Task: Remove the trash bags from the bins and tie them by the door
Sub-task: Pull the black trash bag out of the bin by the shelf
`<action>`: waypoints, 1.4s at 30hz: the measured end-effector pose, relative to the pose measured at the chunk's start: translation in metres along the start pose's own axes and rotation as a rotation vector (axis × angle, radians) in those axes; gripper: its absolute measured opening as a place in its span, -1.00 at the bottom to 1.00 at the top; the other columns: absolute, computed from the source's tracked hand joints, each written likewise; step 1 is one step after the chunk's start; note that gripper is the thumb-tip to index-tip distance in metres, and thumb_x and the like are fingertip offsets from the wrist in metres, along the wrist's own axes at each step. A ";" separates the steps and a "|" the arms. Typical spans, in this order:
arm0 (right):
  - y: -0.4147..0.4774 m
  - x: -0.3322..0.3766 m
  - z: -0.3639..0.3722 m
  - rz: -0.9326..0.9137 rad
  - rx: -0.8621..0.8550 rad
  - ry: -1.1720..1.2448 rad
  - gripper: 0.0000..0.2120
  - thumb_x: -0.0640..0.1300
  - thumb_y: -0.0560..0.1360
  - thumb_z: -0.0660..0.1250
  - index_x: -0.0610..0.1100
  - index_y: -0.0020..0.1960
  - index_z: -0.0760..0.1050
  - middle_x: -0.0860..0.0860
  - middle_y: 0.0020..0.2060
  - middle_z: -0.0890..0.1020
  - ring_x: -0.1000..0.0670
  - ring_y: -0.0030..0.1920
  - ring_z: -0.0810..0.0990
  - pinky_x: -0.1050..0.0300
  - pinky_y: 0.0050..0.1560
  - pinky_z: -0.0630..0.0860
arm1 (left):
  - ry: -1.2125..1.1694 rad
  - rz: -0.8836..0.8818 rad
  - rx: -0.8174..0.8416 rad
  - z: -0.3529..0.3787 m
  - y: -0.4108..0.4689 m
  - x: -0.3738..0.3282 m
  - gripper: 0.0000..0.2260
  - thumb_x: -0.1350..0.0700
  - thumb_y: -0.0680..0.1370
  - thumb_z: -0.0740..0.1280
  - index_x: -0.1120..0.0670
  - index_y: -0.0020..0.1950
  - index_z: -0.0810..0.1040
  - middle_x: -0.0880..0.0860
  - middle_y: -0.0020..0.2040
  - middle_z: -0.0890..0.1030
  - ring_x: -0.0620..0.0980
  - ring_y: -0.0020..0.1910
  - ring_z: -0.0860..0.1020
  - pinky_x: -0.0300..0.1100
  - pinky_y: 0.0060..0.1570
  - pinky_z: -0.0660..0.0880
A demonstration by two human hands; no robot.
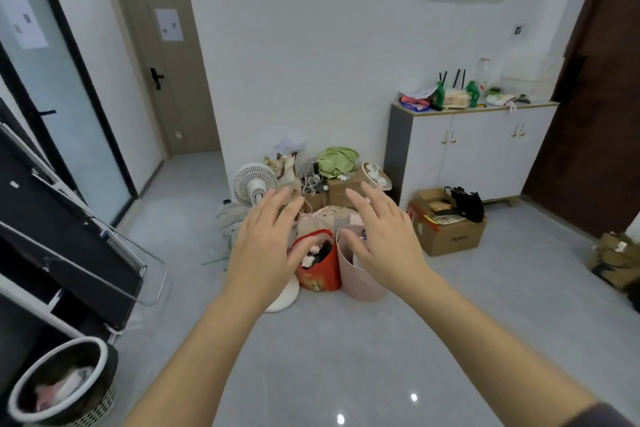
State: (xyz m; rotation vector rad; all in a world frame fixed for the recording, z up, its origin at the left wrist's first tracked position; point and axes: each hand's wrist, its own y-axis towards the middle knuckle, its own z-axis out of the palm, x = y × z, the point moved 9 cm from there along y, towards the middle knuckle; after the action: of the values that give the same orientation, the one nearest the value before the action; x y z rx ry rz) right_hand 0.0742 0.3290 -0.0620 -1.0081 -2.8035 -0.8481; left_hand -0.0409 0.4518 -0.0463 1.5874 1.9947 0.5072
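**Q.** Which step does the figure show, and where do the bins stand?

**A.** The approach. The left hand (266, 246) and right hand (382, 239) are both raised with fingers spread; neither holds anything. Between and just beyond them, on the grey floor (346, 350), stand a red bin (320, 274) and, touching it on the side of the right hand, a pink bin (360, 279). A third, a black-lined woven bin (64, 385), sits well back on the left-hand side, near the left elbow.

**Q.** How should the first bag be taken well?

**A.** Judged from this view: lower each hand to a rim and pinch the liner edge at opposite points, not the contents. The red bin looks full, so gather the mouth inward before lifting, and lift straight up to keep the bin from tipping against the white fan (255, 185) beyond the left fingertips.

**Q.** Is a liner visible in the pink bin?

**A.** It cannot be told; the right hand covers most of the opening.

**Q.** And the tying place?

**A.** A door (180, 80) lies far beyond the left hand.
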 end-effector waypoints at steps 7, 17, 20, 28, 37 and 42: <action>0.068 0.044 0.066 -0.080 0.097 0.066 -0.43 0.14 0.58 0.13 0.05 0.52 0.09 0.01 0.54 0.11 -0.05 0.54 0.04 -0.06 0.46 0.09 | 0.008 -0.170 0.029 0.012 0.010 0.098 -0.41 -0.25 0.54 -0.05 0.02 0.46 0.31 0.03 0.49 0.28 0.02 0.51 0.14 0.00 0.46 0.18; 0.127 0.128 0.148 -0.161 0.140 0.093 -0.48 0.05 0.57 0.15 0.04 0.49 0.13 -0.02 0.52 0.17 -0.09 0.52 0.13 -0.08 0.43 0.18 | 0.041 -0.246 0.075 0.008 0.009 0.222 -0.42 -0.23 0.54 -0.04 0.04 0.44 0.33 0.05 0.49 0.29 0.03 0.50 0.19 -0.03 0.40 0.20; 0.143 0.162 0.175 -0.149 0.148 0.101 -0.49 0.03 0.57 0.15 0.03 0.49 0.14 -0.02 0.53 0.16 -0.09 0.52 0.12 -0.08 0.43 0.17 | 0.039 -0.240 0.097 0.002 0.004 0.272 -0.42 -0.23 0.54 -0.03 0.07 0.43 0.35 0.08 0.47 0.32 0.08 0.48 0.23 0.03 0.41 0.25; 0.180 0.274 0.236 -0.104 0.185 0.125 -0.49 0.06 0.58 0.14 0.01 0.49 0.15 -0.04 0.50 0.20 -0.08 0.50 0.16 -0.08 0.40 0.22 | 0.061 -0.227 0.190 -0.027 -0.017 0.411 -0.41 -0.26 0.53 -0.02 0.05 0.43 0.33 0.08 0.46 0.32 0.07 0.47 0.25 0.01 0.38 0.26; 0.208 0.373 0.350 -0.105 0.332 0.142 -0.46 0.12 0.55 0.07 0.00 0.49 0.14 -0.04 0.48 0.23 -0.08 0.47 0.21 -0.09 0.34 0.34 | 0.046 -0.331 0.277 -0.017 -0.060 0.556 -0.41 -0.26 0.53 -0.02 0.04 0.43 0.33 0.07 0.46 0.33 0.07 0.45 0.27 0.05 0.36 0.33; 0.233 0.405 0.412 -0.120 0.413 0.182 -0.48 0.06 0.58 0.14 0.02 0.49 0.13 -0.04 0.49 0.22 -0.07 0.46 0.21 -0.05 0.35 0.31 | 0.008 -0.441 0.296 0.005 -0.073 0.622 -0.51 -0.14 0.57 0.17 0.07 0.43 0.35 0.06 0.45 0.33 0.04 0.45 0.27 0.01 0.37 0.29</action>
State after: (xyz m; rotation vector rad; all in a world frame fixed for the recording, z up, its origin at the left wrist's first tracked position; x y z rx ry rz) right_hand -0.0476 0.9218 -0.2117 -0.6699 -2.7351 -0.3209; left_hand -0.1958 1.0381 -0.2022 1.2375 2.4190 0.0488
